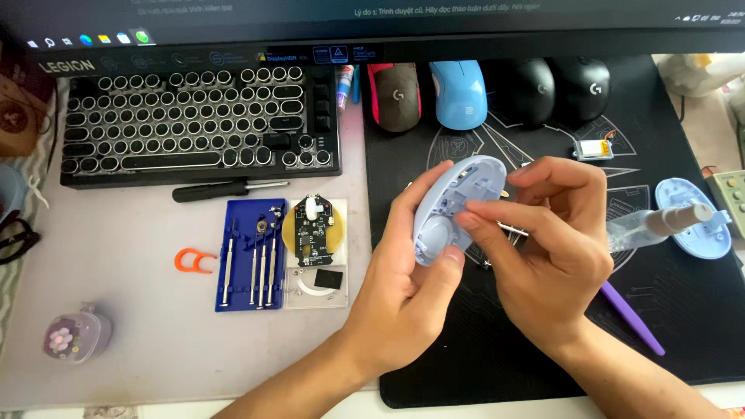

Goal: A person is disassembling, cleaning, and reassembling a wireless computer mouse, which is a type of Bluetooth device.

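Currently: pale lilac mouse shell (454, 209), light, thin rigid plastic, likely brittle; left hand (403, 287) fingers grasp its rim, right hand (547, 256) fingers pinch inside.

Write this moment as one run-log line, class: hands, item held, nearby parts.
left hand: grips pale blue mouse shell | right hand: fingers inside shell | nearby: circuit board, screwdriver set

A pale grey desk (116, 341) fills the view under bright, even light. A black desk mat (466, 365) with thin line patterns covers its right half and reaches the near edge. Along the far edge stands a monitor (388, 23), its dark lower bezel overhanging the desk. A patterned cloth (15, 271) lies at the left edge.
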